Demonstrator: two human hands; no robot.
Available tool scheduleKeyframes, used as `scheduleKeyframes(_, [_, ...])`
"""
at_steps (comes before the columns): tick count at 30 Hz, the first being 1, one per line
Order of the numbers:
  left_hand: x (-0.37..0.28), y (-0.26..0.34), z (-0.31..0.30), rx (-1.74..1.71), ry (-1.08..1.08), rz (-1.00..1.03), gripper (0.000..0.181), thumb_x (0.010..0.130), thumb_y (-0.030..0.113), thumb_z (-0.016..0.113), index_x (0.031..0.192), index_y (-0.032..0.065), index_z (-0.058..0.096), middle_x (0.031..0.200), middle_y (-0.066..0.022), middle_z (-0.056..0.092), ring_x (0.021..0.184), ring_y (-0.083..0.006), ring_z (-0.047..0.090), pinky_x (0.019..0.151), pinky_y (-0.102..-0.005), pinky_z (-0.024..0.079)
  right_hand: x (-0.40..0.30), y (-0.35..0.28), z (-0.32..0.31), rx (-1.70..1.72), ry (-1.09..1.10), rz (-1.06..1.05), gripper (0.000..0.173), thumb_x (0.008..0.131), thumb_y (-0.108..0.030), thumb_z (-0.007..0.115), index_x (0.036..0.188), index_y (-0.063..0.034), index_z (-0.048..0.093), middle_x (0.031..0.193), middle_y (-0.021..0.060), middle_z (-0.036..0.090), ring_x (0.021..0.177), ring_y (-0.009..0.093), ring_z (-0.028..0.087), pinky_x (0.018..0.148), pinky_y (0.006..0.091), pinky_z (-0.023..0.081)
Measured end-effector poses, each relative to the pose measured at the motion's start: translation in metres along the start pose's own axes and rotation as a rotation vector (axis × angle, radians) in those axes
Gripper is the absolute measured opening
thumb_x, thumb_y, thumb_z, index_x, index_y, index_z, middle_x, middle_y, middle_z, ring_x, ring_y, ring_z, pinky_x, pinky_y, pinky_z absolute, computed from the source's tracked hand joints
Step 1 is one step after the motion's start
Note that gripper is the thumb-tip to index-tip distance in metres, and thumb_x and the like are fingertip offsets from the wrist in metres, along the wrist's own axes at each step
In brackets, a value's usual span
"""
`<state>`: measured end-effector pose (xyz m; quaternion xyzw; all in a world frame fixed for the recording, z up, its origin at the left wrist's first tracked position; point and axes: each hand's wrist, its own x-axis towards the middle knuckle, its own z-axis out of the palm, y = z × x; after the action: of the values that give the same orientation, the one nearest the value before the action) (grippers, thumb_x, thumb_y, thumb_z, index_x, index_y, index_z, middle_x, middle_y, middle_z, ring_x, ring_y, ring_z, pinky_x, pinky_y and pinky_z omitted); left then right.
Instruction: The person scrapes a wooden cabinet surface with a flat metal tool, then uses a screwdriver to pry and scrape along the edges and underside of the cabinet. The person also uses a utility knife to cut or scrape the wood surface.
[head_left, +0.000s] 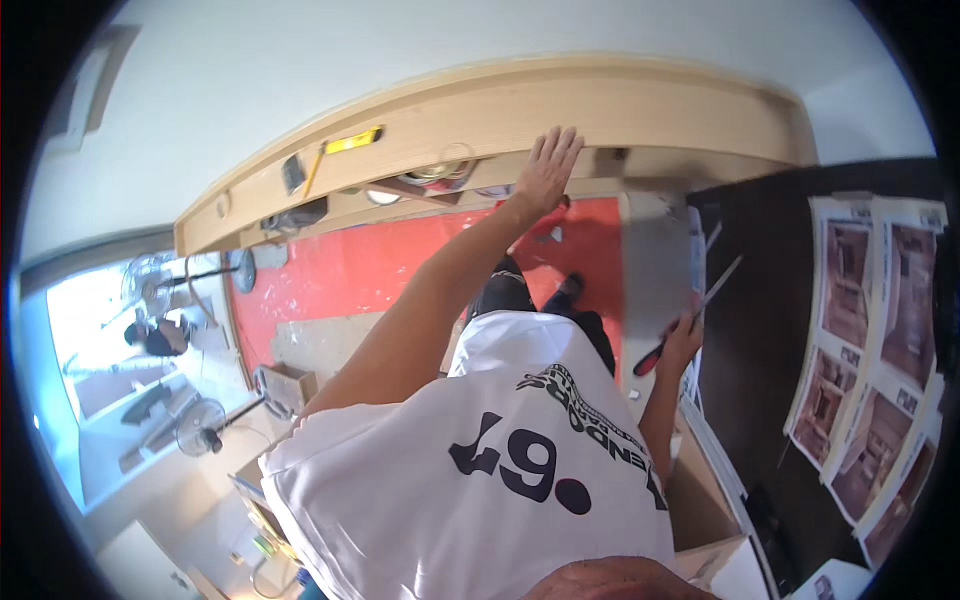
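My left hand (551, 166) lies palm down, fingers stretched out, on the front edge of a long pale wooden shelf unit (660, 112). Nothing is held in it. Lower on the right, my right hand (681, 341) grips a hand tool with a red-and-black handle (648, 361) and a long, narrow metal blade (721, 282). The blade points up and to the right, away from my body; its exact kind is unclear. Left of my left hand, a yellow tool with a black end (354, 140), a yellow pencil (313, 172) and a dark block (293, 174) rest on the wood.
Below the upper board sit tape rolls (431, 174) and a dark bag (296, 216). Red sheeting (360, 262) covers part of the floor. Printed sheets (844, 337) hang on the dark right-hand surface. Standing fans (199, 427) and another person (161, 337) are at left.
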<state>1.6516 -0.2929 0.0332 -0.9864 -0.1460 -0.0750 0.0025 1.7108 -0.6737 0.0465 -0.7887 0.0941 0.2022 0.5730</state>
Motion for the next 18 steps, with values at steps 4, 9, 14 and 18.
scheduleKeyframes(4, [-0.098,-0.065,-0.025,-0.329,-0.100,-0.117,0.060,0.085,0.013,0.061,0.142,0.0045,0.041,0.146,-0.0186,0.042,0.138,-0.0356,0.036,0.114,-0.0451,0.027,0.040,-0.074,0.113,0.459,-0.252,0.149,0.015,0.094,-0.020,0.063,0.099,-0.0067,0.059,0.082,0.0020,0.054,0.071,0.013,0.056,0.059,0.0258,0.045])
scheduleKeyframes(9, [-0.180,-0.118,-0.087,-0.577,0.253,-0.668,0.031,0.089,0.017,0.062,0.117,0.0033,0.062,0.105,-0.0178,0.068,0.109,-0.0309,0.063,0.097,-0.0435,0.045,0.061,-0.137,0.247,0.528,-0.462,0.101,0.019,0.091,-0.019,0.068,0.106,-0.0093,0.062,0.089,0.0018,0.058,0.074,0.013,0.057,0.062,0.0279,0.047])
scheduleKeyframes(14, [-0.308,-0.161,-0.070,-0.746,0.061,-0.938,0.032,0.092,0.020,0.061,0.115,-0.0005,0.064,0.107,-0.0233,0.068,0.100,-0.0337,0.067,0.086,-0.0403,0.052,0.106,-0.139,0.363,0.394,-0.059,0.137,0.034,0.092,-0.026,0.067,0.110,0.0027,0.058,0.094,0.0093,0.064,0.078,0.022,0.064,0.062,0.0346,0.057])
scheduleKeyframes(18, [-0.372,-0.170,-0.072,-0.784,-0.086,-0.979,0.031,0.091,0.018,0.060,0.113,-0.0029,0.066,0.103,-0.0261,0.068,0.096,-0.0340,0.069,0.083,-0.0401,0.054,0.118,-0.155,0.399,0.361,0.034,0.089,0.037,0.092,-0.024,0.066,0.109,0.0073,0.055,0.090,0.0138,0.065,0.068,0.025,0.064,0.057,0.0343,0.057])
